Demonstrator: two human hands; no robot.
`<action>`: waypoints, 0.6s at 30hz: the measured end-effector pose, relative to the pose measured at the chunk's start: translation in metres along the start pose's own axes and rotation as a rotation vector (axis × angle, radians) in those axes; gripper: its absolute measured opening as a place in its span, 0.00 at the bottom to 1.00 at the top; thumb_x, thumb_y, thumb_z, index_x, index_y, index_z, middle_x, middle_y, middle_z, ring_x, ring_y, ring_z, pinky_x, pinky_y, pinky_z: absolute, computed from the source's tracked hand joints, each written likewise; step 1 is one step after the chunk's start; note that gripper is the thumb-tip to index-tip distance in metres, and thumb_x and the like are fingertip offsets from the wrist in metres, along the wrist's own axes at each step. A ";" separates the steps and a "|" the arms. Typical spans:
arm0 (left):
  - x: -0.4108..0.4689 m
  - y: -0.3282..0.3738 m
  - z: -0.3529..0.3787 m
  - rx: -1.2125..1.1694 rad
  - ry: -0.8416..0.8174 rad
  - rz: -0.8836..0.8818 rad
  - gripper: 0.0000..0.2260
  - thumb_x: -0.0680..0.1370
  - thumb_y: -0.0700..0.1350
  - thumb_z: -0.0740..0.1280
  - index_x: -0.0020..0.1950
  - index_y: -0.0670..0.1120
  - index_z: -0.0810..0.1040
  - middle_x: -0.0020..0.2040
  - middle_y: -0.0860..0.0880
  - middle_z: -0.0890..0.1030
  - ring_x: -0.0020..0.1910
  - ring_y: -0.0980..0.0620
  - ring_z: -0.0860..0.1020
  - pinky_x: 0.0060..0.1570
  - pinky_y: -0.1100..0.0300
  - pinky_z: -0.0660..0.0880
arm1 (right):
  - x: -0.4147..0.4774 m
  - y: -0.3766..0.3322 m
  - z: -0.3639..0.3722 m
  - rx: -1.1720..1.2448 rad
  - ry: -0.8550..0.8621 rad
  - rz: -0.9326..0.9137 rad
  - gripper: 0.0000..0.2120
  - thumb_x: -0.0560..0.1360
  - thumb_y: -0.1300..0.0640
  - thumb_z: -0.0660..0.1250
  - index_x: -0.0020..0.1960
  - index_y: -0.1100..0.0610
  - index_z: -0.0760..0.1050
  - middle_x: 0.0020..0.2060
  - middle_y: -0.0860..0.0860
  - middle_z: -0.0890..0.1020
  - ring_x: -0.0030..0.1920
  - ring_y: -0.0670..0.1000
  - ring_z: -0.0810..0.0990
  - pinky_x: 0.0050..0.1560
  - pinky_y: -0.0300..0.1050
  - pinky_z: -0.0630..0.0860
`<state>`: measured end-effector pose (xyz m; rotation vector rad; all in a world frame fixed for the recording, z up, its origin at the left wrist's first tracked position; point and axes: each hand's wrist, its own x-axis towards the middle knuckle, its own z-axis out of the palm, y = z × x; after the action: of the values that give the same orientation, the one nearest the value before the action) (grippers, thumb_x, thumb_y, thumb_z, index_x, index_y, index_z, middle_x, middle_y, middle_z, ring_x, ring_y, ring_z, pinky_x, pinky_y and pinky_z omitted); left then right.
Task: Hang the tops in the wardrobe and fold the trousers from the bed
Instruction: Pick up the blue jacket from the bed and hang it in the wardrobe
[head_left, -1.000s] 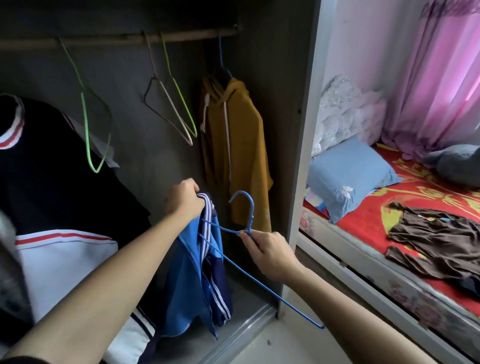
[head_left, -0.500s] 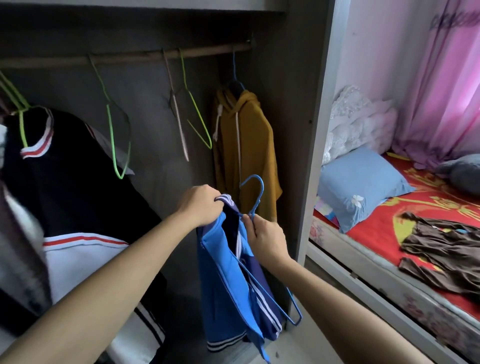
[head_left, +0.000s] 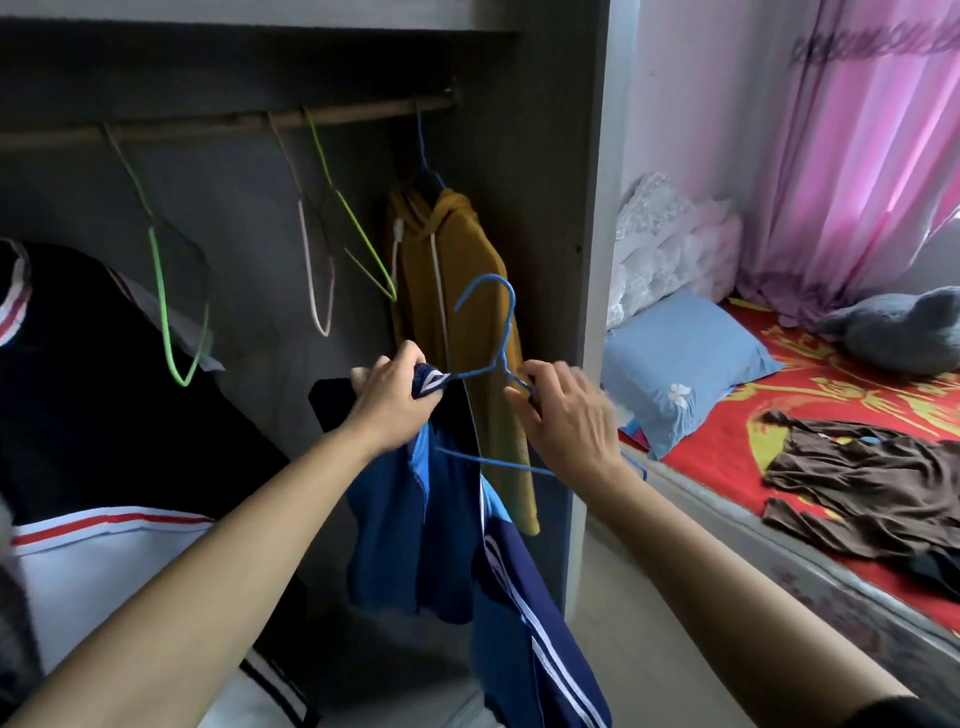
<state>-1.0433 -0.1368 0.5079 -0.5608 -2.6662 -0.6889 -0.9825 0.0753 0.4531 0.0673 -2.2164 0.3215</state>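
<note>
At centre frame, the blue top (head_left: 405, 530), likely limp, is gripped at its collar by the left hand (head_left: 389, 400); the wire hanger (head_left: 501, 332) is pinched by the right hand (head_left: 566, 415).

Just one camera is filming. It is sitting on the person's head and looking forward and a little down, straight into the wardrobe (head_left: 545, 208). It is very near: both arms are reaching in from the bottom edge. The left hand (head_left: 395, 405), gripping a top (head_left: 415, 519), and the right hand (head_left: 566, 415), pinching a hanger (head_left: 506, 322), are showing close to the middle. The rail (head_left: 208, 127) is running across near the top. The wide lens is also catching the bed (head_left: 701, 457) and curtain (head_left: 857, 156) on the right.
</note>
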 end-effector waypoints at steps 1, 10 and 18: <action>0.002 0.000 0.000 -0.004 0.035 -0.007 0.11 0.77 0.51 0.67 0.47 0.48 0.66 0.41 0.53 0.74 0.50 0.44 0.72 0.54 0.50 0.60 | -0.007 0.005 0.002 -0.041 0.032 0.006 0.15 0.80 0.44 0.65 0.60 0.53 0.75 0.52 0.54 0.78 0.49 0.55 0.78 0.45 0.48 0.72; 0.020 0.017 -0.015 -0.004 0.337 0.030 0.09 0.78 0.49 0.66 0.48 0.48 0.68 0.43 0.53 0.73 0.51 0.44 0.73 0.52 0.51 0.58 | -0.093 -0.012 0.040 -0.005 -0.784 0.062 0.32 0.71 0.26 0.60 0.60 0.52 0.71 0.51 0.50 0.76 0.50 0.53 0.78 0.46 0.52 0.78; 0.011 0.014 -0.045 -0.096 0.483 0.068 0.11 0.78 0.50 0.67 0.53 0.46 0.69 0.48 0.53 0.75 0.53 0.48 0.73 0.55 0.55 0.55 | -0.100 -0.005 0.070 0.254 -0.816 0.258 0.10 0.82 0.46 0.57 0.54 0.50 0.74 0.48 0.48 0.78 0.46 0.50 0.78 0.47 0.52 0.79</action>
<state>-1.0367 -0.1458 0.5550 -0.4390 -2.1666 -0.8165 -0.9738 0.0458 0.3349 0.0552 -2.9821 0.8347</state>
